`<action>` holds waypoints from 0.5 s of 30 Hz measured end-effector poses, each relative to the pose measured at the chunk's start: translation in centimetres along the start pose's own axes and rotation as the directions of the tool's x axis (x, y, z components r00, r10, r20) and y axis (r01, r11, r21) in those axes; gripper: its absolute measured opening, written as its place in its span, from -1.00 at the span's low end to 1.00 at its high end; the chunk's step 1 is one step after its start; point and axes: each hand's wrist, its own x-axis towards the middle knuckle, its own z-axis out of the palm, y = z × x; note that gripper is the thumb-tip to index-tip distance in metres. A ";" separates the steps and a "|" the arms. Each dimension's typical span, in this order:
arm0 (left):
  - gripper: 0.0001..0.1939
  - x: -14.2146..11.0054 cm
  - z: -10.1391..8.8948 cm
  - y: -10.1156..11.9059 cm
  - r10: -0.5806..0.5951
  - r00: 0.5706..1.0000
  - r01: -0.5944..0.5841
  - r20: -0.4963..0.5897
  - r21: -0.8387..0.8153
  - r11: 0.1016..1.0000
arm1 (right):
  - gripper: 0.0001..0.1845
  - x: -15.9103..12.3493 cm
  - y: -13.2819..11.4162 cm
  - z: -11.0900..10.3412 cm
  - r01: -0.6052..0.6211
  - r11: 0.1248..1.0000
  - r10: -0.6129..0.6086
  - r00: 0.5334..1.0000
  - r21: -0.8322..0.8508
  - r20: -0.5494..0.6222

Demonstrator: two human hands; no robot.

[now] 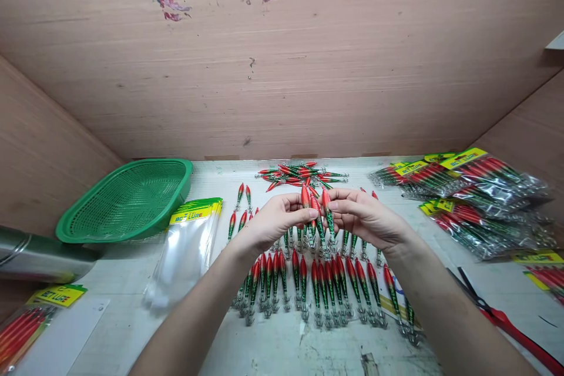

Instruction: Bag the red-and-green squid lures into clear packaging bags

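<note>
Worktable (259,346), pale and stained, under left hand (286,214) and right hand (363,214), both pinching slender red-and-green fishing lures (315,217).
Pinkish wooden wall (317,76) closes the back edge (356,160); stained surface shows between the forearms (200,299).

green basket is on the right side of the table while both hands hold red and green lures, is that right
Not quite: the head view shows the green basket on the left side of the table. The rest stands: the left hand and right hand hold red and green lures.
</note>
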 end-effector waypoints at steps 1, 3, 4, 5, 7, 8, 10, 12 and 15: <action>-0.75 0.0 0.0 0.0 0.003 1.000 -0.003 0.003 -0.001 1.000 | -0.73 0.0 0.0 0.0 -0.001 1.000 0.001 1.000 0.000 0.004; -0.73 -0.1 0.1 0.0 0.007 1.000 -0.007 0.009 -0.004 1.000 | -0.74 -0.1 0.0 0.1 -0.001 1.000 0.001 1.000 -0.002 0.012; -0.72 -0.2 0.1 0.0 0.008 1.000 -0.007 0.011 -0.006 1.000 | -0.74 -0.2 0.1 0.2 -0.002 1.000 0.002 1.000 -0.006 0.017; -0.72 -0.2 0.2 -0.1 0.008 1.000 -0.008 0.014 -0.009 1.000 | -0.73 -0.2 0.2 0.2 -0.004 1.000 0.004 1.000 -0.012 0.020; -0.71 -0.2 0.2 -0.1 0.007 1.000 -0.007 0.016 -0.017 1.000 | -0.70 -0.2 0.4 0.0 -0.003 0.998 0.003 1.000 -0.055 0.009; -0.71 -0.1 0.1 -0.1 0.005 1.000 -0.005 -0.003 -0.016 1.000 | -0.67 -0.1 0.4 -0.4 0.010 0.995 -0.012 1.000 -0.101 -0.018; -0.69 0.2 -0.7 0.0 0.003 0.996 -0.003 -0.092 0.004 1.000 | -0.63 0.4 0.3 -1.9 0.052 0.975 -0.078 0.991 -0.215 -0.112; -0.69 0.8 -2.4 0.1 0.016 0.975 -0.008 -0.223 0.041 0.999 | -0.67 1.3 0.0 -4.4 0.080 0.944 -0.162 0.957 -0.320 -0.240; -0.67 2.0 -6.1 0.2 0.035 0.931 -0.006 -0.363 0.082 0.997 | -0.78 3.2 -0.4 -9.0 -0.011 0.900 -0.210 0.866 -0.436 -0.454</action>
